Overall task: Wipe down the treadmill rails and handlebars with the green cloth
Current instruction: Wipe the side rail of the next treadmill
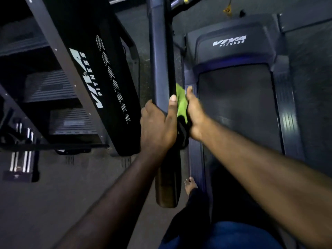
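Observation:
A dark treadmill handlebar [159, 60] runs from the top centre down toward me and ends in a rounded grip [168, 187]. My left hand [156, 126] is wrapped around it from the left, thumb on its right edge. My right hand [195, 115] presses the green cloth [181, 103] against the handlebar's right side; part of the cloth is hidden under the palm. The treadmill belt [237, 108] and its grey side rails [285, 112] lie below on the right.
A black stair-climber machine [93, 72] with white lettering stands close on the left. The treadmill's motor cover [231, 42] is at the upper right. My bare foot [191, 185] rests beside the left rail. Grey floor [53, 194] spreads at the lower left.

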A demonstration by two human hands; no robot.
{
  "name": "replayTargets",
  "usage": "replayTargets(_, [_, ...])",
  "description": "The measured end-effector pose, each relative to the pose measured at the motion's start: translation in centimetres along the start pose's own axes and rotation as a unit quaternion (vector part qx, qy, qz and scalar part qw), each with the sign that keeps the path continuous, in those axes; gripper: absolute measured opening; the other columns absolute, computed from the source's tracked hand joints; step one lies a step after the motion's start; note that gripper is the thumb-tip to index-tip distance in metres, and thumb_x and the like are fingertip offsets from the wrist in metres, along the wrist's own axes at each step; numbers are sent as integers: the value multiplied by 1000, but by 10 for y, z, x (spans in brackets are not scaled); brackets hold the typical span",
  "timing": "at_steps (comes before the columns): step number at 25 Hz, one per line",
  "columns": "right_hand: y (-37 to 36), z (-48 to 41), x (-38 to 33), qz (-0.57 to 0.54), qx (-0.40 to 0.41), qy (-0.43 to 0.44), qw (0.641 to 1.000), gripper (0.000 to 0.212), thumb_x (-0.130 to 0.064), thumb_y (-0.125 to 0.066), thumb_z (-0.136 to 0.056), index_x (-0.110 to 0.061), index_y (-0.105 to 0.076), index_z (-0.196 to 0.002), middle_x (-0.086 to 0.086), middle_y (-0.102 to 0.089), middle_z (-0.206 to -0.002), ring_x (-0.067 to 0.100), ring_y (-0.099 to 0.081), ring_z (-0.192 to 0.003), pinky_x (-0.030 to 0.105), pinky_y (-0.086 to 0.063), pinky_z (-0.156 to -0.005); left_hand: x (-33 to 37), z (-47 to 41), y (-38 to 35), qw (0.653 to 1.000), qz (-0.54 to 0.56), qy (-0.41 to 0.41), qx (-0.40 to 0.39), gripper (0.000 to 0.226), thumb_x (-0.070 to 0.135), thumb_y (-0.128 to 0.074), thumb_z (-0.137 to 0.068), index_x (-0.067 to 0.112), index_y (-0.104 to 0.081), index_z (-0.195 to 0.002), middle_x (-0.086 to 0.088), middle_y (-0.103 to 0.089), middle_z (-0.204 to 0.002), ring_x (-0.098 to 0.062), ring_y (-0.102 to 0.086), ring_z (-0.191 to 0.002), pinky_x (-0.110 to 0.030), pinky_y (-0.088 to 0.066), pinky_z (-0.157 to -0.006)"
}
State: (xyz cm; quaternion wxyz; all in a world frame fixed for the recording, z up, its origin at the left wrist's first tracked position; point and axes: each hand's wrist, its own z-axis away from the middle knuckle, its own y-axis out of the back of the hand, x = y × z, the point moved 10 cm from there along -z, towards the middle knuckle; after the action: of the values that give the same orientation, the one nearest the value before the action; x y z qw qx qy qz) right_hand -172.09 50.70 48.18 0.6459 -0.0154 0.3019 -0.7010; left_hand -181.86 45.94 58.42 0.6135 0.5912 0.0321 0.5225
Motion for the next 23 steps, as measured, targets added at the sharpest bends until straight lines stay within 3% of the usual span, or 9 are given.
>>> replayTargets(2, [-6,-20,-21,-1,3,29,1000,59,-65,-34,-107,-22,-74,-105,1,-81,-85,14,-78,-75,28,-61,-68,22,-37,0,1000,-3,-8,12,94,82,-33,-93,8,-41,-151,-17,-52,-148,-35,-52,-134,-51,-44,-112])
replayTargets(7, [21,-19,21,62,-2,-55,997,61,-66,-53,-99,-18,-73,-130,12,-77,-122,30,-74,-114,48,-54,-107,47,-91,-1,998,8,-4,63,81,76,-32,-98,11,-45,-144,-15,-61,-137,-37,-58,-126,-53,-47,-106])
replayTargets(10, [-18,-81,-76,80,7,-5,997,48,-55,-49,-107,-16,-77,-106,5,-81,-95,21,-77,-90,31,-61,-77,51,-85,-3,998,-14,3,57,76,74,-30,-101,13,-42,-146,-12,-61,-135,-32,-58,-124,-53,-48,-103])
replayTargets(12, [-63,-108,-139,45,-16,54,997,50,-51,-43,-111,-15,-74,-95,5,-79,-81,20,-76,-73,29,-60,-62,51,-84,-3,999,-30,17,42,75,74,-31,-102,16,-38,-149,-11,-60,-137,-31,-58,-125,-52,-49,-102])
replayTargets(14, [-57,-105,-134,97,-14,67,993,49,-54,-46,-109,-15,-76,-106,3,-81,-87,19,-77,-79,28,-61,-62,52,-85,-3,999,-28,27,33,73,73,-33,-102,18,-37,-149,-11,-62,-136,-32,-60,-123,-51,-50,-100])
replayTargets(16, [-28,-78,-90,135,-6,-8,991,52,-61,-50,-105,-18,-74,-122,0,-82,-98,16,-79,-88,27,-61,-67,53,-85,-2,999,-17,31,31,73,73,-34,-102,18,-37,-150,-12,-64,-134,-32,-61,-123,-49,-50,-100])
replayTargets(18, [-4,-63,-59,137,-25,-47,989,51,-62,-49,-104,-21,-75,-118,3,-81,-104,20,-79,-94,34,-61,-78,52,-83,-2,999,-19,34,31,73,71,-36,-103,17,-36,-152,-11,-64,-134,-29,-61,-123,-46,-50,-101])
replayTargets(21, [-23,-105,-105,136,-35,-15,990,46,-56,-53,-105,-17,-76,-105,4,-81,-93,22,-77,-87,31,-59,-70,52,-83,0,999,-12,39,30,76,73,-35,-102,19,-33,-155,-10,-64,-137,-27,-62,-123,-45,-51,-101])
replayTargets(23, [-51,-124,-135,96,-49,23,994,47,-55,-51,-107,-15,-74,-110,4,-80,-91,19,-77,-82,28,-59,-65,48,-85,-2,999,-14,45,28,77,77,-34,-101,21,-33,-154,-10,-67,-132,-28,-66,-116,-48,-54,-96])
